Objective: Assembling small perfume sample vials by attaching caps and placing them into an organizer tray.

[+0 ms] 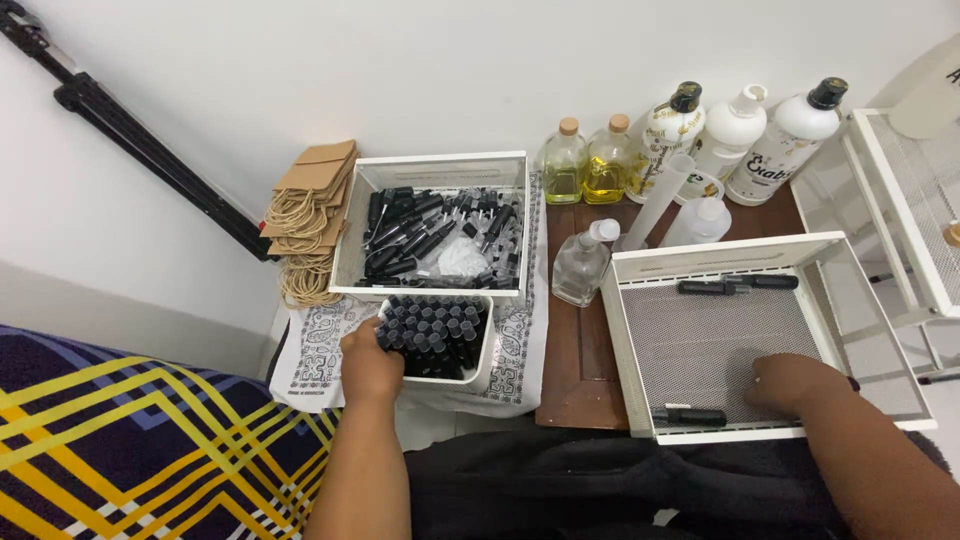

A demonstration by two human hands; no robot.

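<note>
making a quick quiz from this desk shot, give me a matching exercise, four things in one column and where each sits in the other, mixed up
Things:
1. brown paper bags with rope handles
2. small white tub of black caps
3. clear glass bottles of yellow oil with cork stoppers
4. black slim tubes

Places:
A. on the mesh floor of the white wire tray
B. against the wall, behind the dark wooden board
C. at the left hand
D. stacked left of the big white box of black parts

Pairs: 1-D, 2-C, 3-B, 4-A
</note>
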